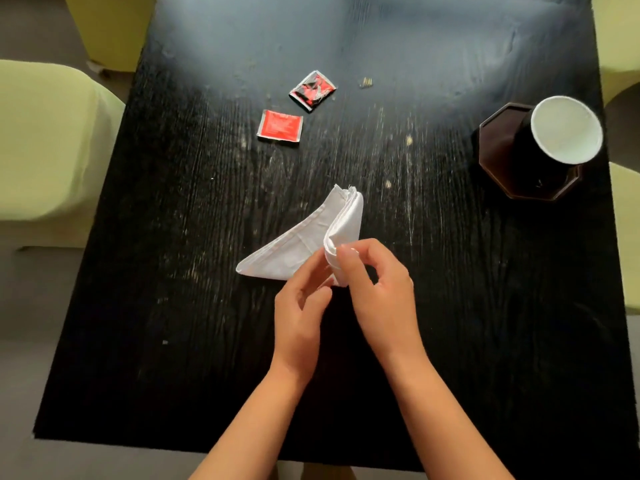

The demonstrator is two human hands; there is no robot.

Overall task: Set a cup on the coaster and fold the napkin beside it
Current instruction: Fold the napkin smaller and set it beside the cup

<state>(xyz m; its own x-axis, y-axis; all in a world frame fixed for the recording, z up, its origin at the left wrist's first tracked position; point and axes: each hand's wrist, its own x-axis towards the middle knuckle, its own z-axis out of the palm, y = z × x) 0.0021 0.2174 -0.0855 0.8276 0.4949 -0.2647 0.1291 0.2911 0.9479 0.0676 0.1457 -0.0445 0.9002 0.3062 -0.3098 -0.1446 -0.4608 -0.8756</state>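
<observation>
A white cloth napkin (304,240), folded into a triangle, lies at the middle of the black table (173,306). Its right side is rolled up off the surface. My right hand (377,292) pinches that rolled edge between thumb and fingers. My left hand (299,317) holds the napkin's near corner from the left, fingers curled on the cloth. At the far right a black paper cup (561,133) with a white inside stands on a dark octagonal coaster (498,140).
Two small sachets lie further back: a red one (280,125) and a torn black and red one (312,90). Crumbs dot the table top. Pale green chairs (45,140) stand at the left and right sides.
</observation>
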